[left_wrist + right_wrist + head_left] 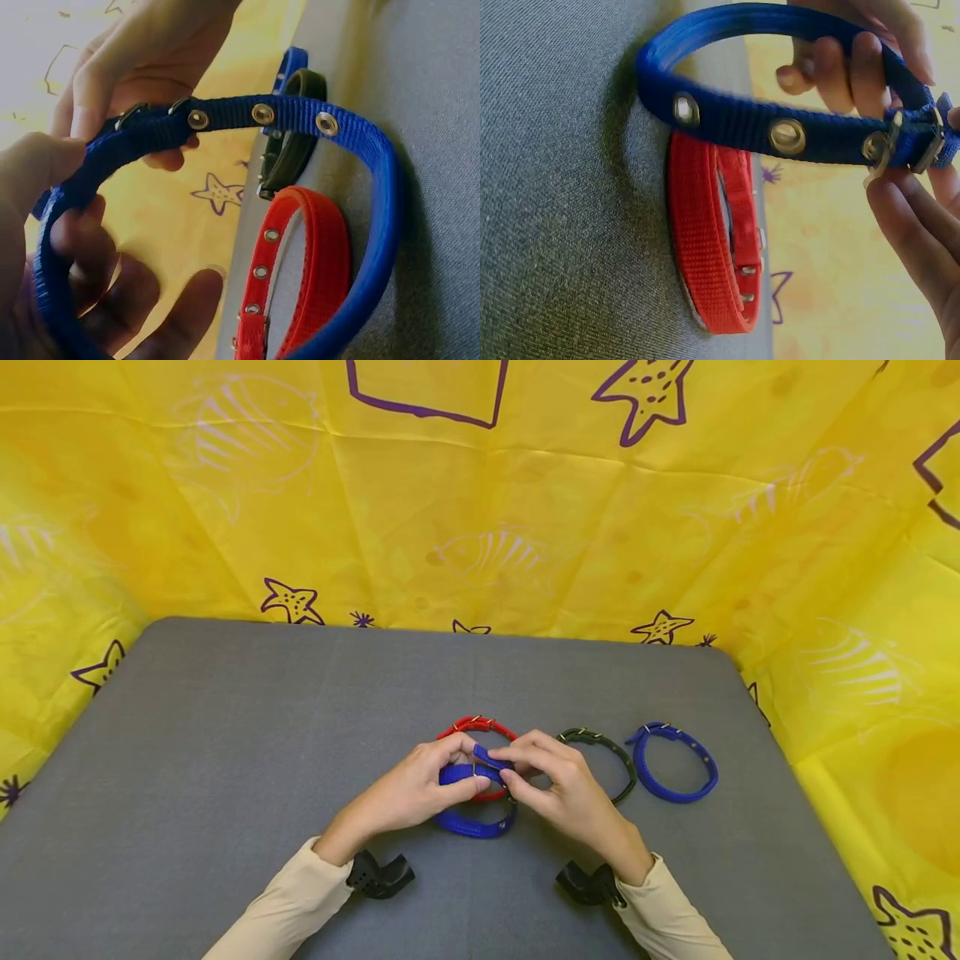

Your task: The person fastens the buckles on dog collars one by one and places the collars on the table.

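Note:
A blue webbing collar (474, 828) with metal eyelets is held in both hands, closed into a loop above the grey table. My left hand (408, 785) pinches the strap near the buckle between thumb and fingers. Opposite it, my right hand (558, 781) pinches the strap's tail end beside the buckle. In the right wrist view the metal buckle (930, 142) and a ring sit by the right fingertips, with the strap threaded through. Just behind the held loop, a red collar (326, 240) lies on the table, partly hidden by the hands in the head view.
Right of the hands lies a dark green collar (626, 768), partly behind the right hand. Farther right is another blue collar (678, 795), buckled into a ring. The grey table (225, 735) is bordered by a yellow patterned cloth (405, 527) at back and sides.

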Motion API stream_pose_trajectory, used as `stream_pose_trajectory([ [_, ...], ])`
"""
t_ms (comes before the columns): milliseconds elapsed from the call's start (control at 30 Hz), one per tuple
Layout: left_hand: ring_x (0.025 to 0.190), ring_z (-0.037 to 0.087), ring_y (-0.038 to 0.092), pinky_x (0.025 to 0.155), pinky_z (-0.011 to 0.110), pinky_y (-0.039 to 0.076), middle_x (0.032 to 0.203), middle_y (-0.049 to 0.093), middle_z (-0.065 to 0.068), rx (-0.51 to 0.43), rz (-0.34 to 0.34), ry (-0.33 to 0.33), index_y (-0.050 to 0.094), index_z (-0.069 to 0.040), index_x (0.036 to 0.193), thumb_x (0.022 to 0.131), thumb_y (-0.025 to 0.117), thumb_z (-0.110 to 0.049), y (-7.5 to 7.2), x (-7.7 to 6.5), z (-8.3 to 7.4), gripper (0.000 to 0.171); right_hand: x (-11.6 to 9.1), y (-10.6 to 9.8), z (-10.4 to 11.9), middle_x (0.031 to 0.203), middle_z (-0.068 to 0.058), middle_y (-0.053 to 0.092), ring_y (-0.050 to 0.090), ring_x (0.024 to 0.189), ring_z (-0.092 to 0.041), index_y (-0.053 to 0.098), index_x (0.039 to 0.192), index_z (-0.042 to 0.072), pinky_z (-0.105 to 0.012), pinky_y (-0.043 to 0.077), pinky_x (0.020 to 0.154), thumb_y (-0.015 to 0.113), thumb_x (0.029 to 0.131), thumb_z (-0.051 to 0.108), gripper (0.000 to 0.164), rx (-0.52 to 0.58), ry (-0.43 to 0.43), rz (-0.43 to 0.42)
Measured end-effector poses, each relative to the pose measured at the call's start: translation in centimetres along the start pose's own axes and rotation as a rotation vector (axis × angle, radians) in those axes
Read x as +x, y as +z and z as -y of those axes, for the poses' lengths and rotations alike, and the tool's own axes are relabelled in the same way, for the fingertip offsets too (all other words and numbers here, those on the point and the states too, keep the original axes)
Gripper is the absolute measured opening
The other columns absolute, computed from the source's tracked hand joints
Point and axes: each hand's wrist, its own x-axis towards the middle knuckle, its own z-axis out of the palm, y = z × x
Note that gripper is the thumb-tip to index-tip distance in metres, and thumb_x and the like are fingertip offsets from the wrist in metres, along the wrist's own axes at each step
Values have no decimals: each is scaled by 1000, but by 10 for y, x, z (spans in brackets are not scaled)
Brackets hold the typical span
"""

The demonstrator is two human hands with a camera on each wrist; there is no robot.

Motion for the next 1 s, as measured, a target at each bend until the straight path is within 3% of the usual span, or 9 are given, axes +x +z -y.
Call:
stream_pose_trajectory([
  [200, 64, 6, 48, 60, 21, 40, 73, 54, -8, 5, -32, -17, 57, -19, 107, 96, 67, -27, 2, 0, 1, 17, -1, -1, -1, 96, -1, 66, 62, 81, -8, 74, 108, 10, -23, 53, 68, 68, 86, -3, 26, -37, 10, -17],
  [533, 68, 9, 53, 60, 22, 44, 81, 63, -4, 39, -64, -34, 62, -15, 108, 94, 69, -31, 2, 0, 4, 23, -3, -1, -4, 95, 0, 67, 62, 83, -9, 74, 105, 12, -24, 51, 68, 66, 86, -3, 26, -69, -1, -15],
  [767, 63, 8, 52, 57, 22, 43, 76, 62, -6, 34, -120, -4, 64, -19, 105, 91, 73, -27, 3, 0, 4, 18, -4, -1, -6, 95, 0, 67, 62, 85, -10, 75, 104, 11, -26, 52, 69, 66, 86, -3, 25, -63, -1, -6],
  [1000, 70, 8, 60, 62, 24, 49, 88, 70, -7, 25, -113, -5, 69, -22, 102, 89, 75, -28, 2, -1, 2, 16, -6, -2, -6, 96, 1, 64, 60, 84, -10, 75, 105, 11, -26, 49, 67, 69, 84, -5, 27, -81, -36, 36],
])
